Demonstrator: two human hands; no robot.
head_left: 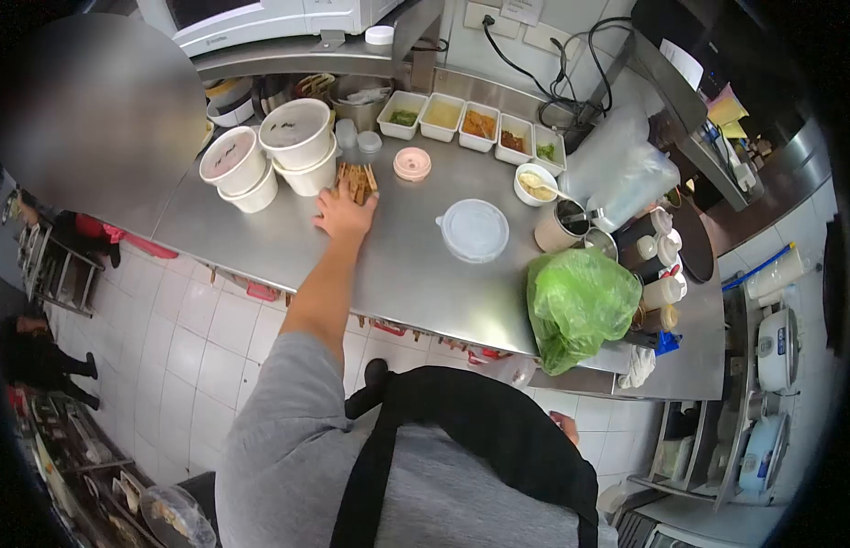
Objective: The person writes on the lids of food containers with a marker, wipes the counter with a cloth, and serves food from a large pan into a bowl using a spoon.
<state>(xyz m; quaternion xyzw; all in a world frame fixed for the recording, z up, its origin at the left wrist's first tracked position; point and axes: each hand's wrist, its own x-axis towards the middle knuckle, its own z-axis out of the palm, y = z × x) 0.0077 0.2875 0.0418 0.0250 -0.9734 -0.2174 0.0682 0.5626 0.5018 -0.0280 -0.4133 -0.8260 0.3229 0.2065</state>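
My left hand (pixel 344 216) reaches across the steel counter, its fingers apart and touching or right beside a cluster of wooden clothespins (pixel 359 180). Just left of it stand stacked white tubs with clear lids, the front one (pixel 298 128) and another (pixel 235 160) each on top of a second tub. A small pink round container (pixel 412 163) sits to the right of the clothespins. Only a little of my right hand (pixel 565 427) shows, low beside the black apron; whatever it may hold is hidden.
Several small white trays (pixel 478 126) of toppings line the back. A lidded clear bowl (pixel 474 231) is mid-counter. At right are a green plastic bag (pixel 582 306), sauce bottles (pixel 661 292) and a white bowl (pixel 535 184) with a spoon. Another person (pixel 41 361) stands at far left.
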